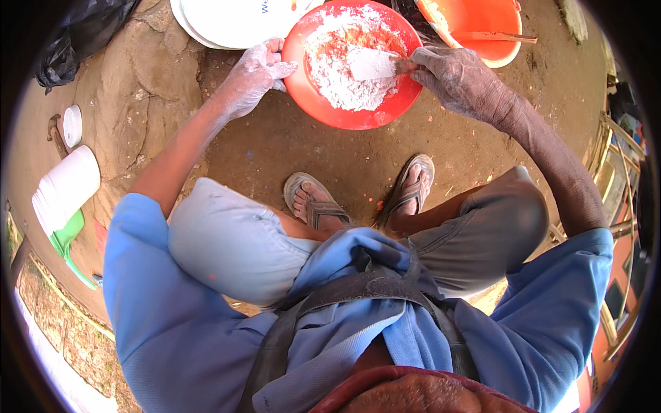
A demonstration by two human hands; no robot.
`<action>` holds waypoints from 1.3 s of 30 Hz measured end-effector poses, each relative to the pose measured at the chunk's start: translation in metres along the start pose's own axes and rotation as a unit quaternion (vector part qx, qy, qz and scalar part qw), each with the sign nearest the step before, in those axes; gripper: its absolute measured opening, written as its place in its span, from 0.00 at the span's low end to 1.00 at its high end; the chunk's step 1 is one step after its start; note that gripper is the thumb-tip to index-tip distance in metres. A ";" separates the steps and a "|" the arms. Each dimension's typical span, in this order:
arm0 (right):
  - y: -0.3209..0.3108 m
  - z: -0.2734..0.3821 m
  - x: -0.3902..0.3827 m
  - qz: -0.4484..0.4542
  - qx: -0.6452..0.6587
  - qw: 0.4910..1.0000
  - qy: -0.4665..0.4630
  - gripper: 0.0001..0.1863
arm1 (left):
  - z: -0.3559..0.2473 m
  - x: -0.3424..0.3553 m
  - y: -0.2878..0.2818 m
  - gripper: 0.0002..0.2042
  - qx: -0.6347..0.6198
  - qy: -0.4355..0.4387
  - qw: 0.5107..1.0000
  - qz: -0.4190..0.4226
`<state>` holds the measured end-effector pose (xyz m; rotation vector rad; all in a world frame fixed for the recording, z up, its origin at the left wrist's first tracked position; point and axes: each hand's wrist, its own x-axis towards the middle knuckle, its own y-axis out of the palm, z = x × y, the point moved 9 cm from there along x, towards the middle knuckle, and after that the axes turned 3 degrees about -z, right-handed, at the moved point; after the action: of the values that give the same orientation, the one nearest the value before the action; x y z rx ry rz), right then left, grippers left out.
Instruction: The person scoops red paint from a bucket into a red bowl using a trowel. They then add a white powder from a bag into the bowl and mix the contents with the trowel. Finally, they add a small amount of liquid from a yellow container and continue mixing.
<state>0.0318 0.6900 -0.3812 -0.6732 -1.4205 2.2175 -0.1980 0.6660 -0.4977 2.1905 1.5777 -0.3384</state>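
A red plastic basin [303,96] holds white powder [337,86] with orange-red patches showing through it. My left hand [258,77] grips the basin's left rim, thumb on the near side and fingers at the edge. At the right rim, my right hand [461,77] is closed round the short handle of a flat scraper [372,64]. Its broad blade lies over the powder and is coated white. White dust covers both hands. Part of the handle is hidden by my right fingers.
Behind the basin stand a white bucket or lid [234,20] and an orange bucket [485,20] with a stick [496,36] across it. A black plastic bag [79,41] lies far left. White containers [69,186] and a green funnel-like piece [67,237] rest at left.
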 end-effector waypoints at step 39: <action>0.189 -0.102 -0.111 -0.107 0.072 0.960 0.249 0.12 | 0.193 0.039 0.136 0.08 -0.080 0.064 0.895 -0.434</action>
<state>0.1645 0.6242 -0.5718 -0.9010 -1.0126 1.7951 -0.0485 0.5718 -0.6587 1.2841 2.4924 -0.2970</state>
